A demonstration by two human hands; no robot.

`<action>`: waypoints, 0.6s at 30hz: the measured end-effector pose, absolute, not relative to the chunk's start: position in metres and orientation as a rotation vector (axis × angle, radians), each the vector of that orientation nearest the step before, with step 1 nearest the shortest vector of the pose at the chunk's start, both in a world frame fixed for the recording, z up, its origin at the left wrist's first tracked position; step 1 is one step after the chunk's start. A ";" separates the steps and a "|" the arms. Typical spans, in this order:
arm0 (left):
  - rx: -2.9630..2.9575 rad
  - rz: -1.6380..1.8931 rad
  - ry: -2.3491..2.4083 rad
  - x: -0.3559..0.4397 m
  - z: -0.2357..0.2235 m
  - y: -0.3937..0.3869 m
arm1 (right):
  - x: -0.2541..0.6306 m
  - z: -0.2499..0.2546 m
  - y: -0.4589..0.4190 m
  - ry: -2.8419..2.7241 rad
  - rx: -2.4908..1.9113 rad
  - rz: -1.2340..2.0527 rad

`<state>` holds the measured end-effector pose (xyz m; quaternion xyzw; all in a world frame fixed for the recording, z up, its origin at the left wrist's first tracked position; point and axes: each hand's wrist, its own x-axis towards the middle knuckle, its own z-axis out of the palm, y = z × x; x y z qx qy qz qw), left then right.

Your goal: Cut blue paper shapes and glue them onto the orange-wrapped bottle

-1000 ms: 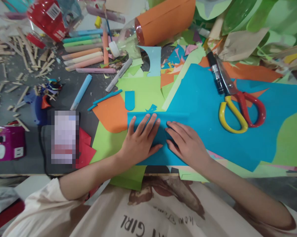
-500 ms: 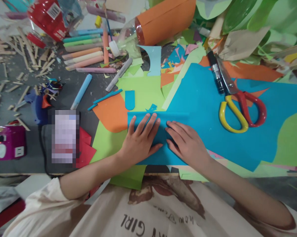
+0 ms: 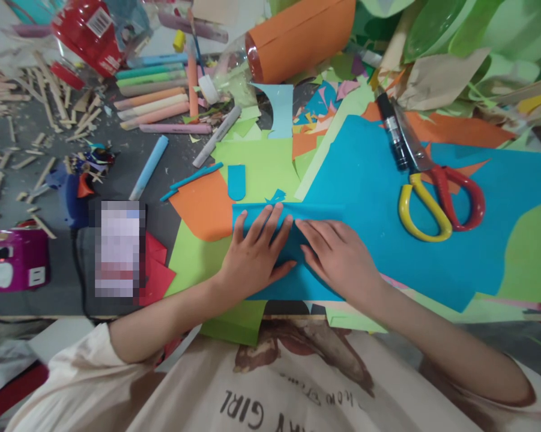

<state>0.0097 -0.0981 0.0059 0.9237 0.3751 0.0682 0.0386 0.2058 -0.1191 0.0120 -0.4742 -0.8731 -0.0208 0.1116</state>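
Both hands rest on a blue sheet of paper (image 3: 297,288) whose far edge shows a narrow fold or roll. My left hand (image 3: 256,252) lies flat on it, fingers spread, fingertips at that far edge. Close beside it, my right hand (image 3: 337,255) presses on the same sheet with fingers together and stretched out, slightly bent. Beyond the fingertips lie a small blue paper piece with a rounded end (image 3: 236,182) and some blue scraps (image 3: 277,196) on light green paper (image 3: 261,156). An orange paper piece (image 3: 200,210) is left of the sheet.
Scissors (image 3: 426,204) with yellow and red handles and a black pen (image 3: 394,135) lie on blue paper at right. An orange-wrapped bottle (image 3: 301,39) lies at the back. Markers (image 3: 153,99), a glue gun (image 3: 74,198), a phone (image 3: 119,249) and a purple box (image 3: 18,261) are at left.
My right hand has shifted slightly left and its fingers have drawn nearer my left hand. The left hand stays nearly still on the blue paper.
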 end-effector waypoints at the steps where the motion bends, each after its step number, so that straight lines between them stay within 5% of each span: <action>1: 2.829 0.201 1.151 0.009 0.006 -0.098 | 0.203 0.013 -0.116 -2.586 -1.431 -0.061; 18: 2.875 0.141 1.210 0.003 0.007 -0.095 | 0.183 0.035 -0.090 -2.764 -1.853 0.274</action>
